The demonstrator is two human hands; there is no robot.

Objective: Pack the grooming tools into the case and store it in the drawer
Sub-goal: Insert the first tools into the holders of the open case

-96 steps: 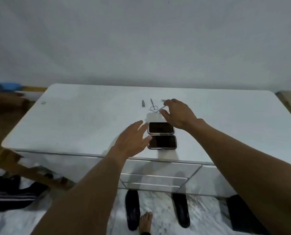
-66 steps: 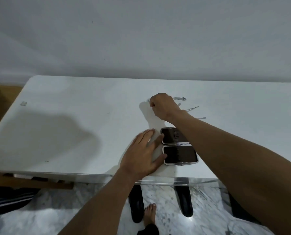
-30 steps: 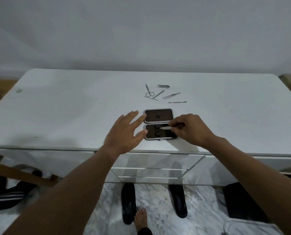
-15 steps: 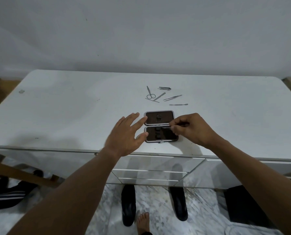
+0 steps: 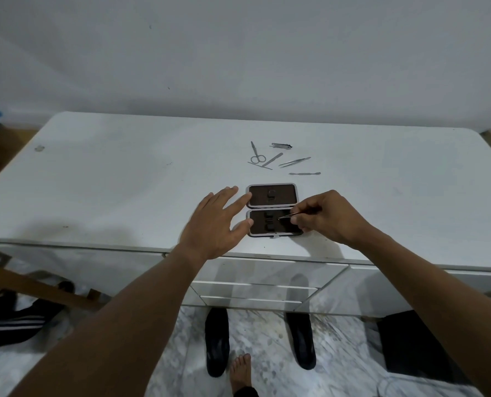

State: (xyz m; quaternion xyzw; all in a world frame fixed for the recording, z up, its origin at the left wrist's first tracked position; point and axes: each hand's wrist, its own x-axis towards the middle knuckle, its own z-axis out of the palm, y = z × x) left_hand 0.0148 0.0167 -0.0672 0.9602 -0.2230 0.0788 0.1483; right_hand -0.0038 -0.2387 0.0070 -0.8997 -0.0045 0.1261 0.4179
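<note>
An open dark case (image 5: 273, 196) with a pale rim lies flat near the front edge of the white cabinet top (image 5: 124, 181). My left hand (image 5: 215, 224) rests flat beside it, fingers straight, touching its left rim. My right hand (image 5: 324, 216) pinches a thin metal tool (image 5: 286, 215) whose tip is over the case's near half. Behind the case lie small scissors (image 5: 256, 154), a nail clipper (image 5: 281, 145), a file (image 5: 272, 159), tweezers (image 5: 294, 161) and a flat pusher (image 5: 304, 173).
Shut white drawers (image 5: 267, 273) sit below the cabinet top's front edge. Two black slippers (image 5: 217, 342) and a bare foot (image 5: 240, 373) are on the marbled floor. A wooden bar (image 5: 38, 285) and dark clothing (image 5: 9, 322) are at lower left.
My right hand picked a thin tool from the group behind the case and brought it over the near half. My left hand stayed at the case's left rim.
</note>
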